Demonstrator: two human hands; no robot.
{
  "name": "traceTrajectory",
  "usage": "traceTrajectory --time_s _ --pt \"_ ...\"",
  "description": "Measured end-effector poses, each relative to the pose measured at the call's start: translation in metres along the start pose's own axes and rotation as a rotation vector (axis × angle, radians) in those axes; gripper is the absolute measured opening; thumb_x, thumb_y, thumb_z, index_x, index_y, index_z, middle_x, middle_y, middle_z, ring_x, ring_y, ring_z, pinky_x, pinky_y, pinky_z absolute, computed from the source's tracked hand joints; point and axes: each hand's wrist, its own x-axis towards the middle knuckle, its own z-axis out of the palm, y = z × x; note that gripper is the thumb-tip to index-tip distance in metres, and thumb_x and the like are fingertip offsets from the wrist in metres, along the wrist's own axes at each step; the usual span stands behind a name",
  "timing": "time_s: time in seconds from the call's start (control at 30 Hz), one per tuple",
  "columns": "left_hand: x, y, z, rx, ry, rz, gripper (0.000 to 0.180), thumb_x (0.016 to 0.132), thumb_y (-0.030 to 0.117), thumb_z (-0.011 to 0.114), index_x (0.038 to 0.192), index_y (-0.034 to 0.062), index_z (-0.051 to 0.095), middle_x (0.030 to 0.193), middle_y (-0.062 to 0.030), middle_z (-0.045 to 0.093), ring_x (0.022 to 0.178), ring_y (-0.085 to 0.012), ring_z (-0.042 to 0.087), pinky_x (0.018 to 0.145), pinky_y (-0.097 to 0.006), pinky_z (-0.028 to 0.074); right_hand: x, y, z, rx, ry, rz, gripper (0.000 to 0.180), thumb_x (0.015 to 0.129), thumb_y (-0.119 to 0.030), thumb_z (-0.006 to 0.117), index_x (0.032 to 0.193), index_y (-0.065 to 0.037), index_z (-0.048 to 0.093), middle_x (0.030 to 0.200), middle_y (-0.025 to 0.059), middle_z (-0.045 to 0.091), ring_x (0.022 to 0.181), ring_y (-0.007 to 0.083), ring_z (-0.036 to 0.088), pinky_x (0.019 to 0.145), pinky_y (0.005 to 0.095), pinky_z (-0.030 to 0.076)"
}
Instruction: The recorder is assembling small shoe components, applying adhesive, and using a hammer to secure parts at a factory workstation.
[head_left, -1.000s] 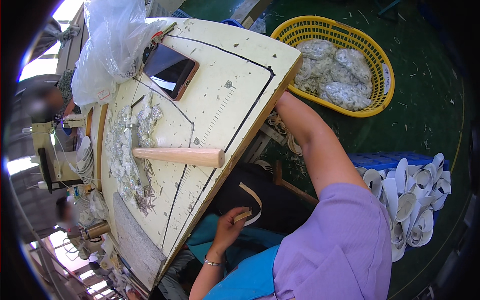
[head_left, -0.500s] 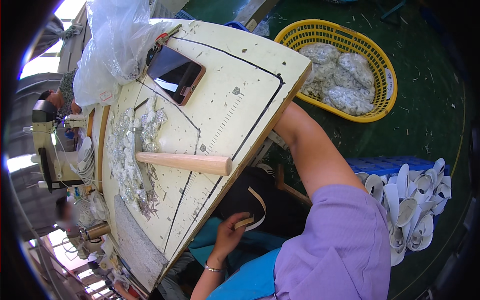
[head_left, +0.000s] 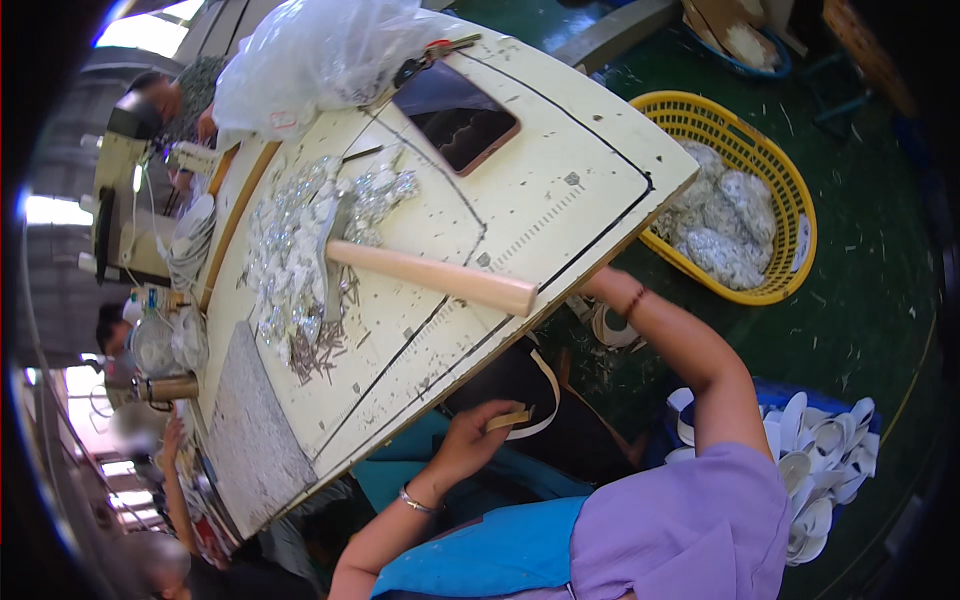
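My left hand (head_left: 472, 440), a metal bangle at its wrist, is closed on one end of a curved strip (head_left: 549, 385), pale on one face and tan on the other. The strip loops up over dark cloth below the table edge. At the table's right edge is my right hand (head_left: 606, 284), a dark bead bracelet on its wrist. The table hides its fingertips, so what they touch cannot be made out. Just below it hang or lie pale curled strips (head_left: 612, 328). On the table rests a hammer (head_left: 430, 275), its wooden handle pointing toward the near edge.
The cream table (head_left: 560, 230) holds a phone (head_left: 455, 115), a clear plastic bag (head_left: 315, 70), shiny small pieces (head_left: 290, 235), nails (head_left: 320, 352) and a grey slab (head_left: 250, 430). A yellow basket (head_left: 805, 215) and white curled pieces (head_left: 815, 450) stand right. Other people work at left.
My right hand has come partly out from beneath the table edge, showing its wrist. My left hand still holds the strip. The whole view has shifted and turned.
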Motion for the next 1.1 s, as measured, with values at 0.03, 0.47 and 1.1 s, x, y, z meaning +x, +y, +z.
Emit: traceTrajectory --time_s 0.03,0.47,1.1 --pt "0.001 0.005 0.001 -0.008 0.022 0.014 0.027 0.085 0.003 0.053 0.112 0.0035 0.059 0.082 0.0018 0.06 0.065 -0.0038 0.048 0.058 -0.018 0.041 -0.005 -0.001 0.0 -0.01 -0.021 -0.006 0.026 0.084 -0.025 0.058 0.098 -0.003 0.061 0.089 0.0108 0.065 0.077 0.0235 0.062 0.068 0.0357 0.049" --pt "-0.042 0.023 -0.009 -0.445 0.018 0.175 0.037 0.083 0.008 0.055 0.12 0.0013 0.052 0.099 -0.0067 0.06 0.085 -0.0104 0.057 0.074 -0.023 0.046 -0.097 -0.146 0.008 0.223 -0.786 0.212 0.022 0.086 -0.019 0.059 0.098 0.0 0.063 0.074 0.0021 0.065 0.066 0.0057 0.058 0.06 0.0207 0.045" --pt "-0.161 -0.093 -0.02 -0.647 0.231 0.04 0.027 0.088 0.006 0.048 0.113 -0.0013 0.055 0.094 -0.0092 0.064 0.081 -0.0116 0.058 0.073 -0.023 0.046 0.097 -0.271 -0.058 -1.034 0.368 0.065 0.042 0.081 -0.038 0.055 0.106 -0.005 0.061 0.104 0.0161 0.062 0.1 0.0287 0.058 0.084 0.0384 0.046"
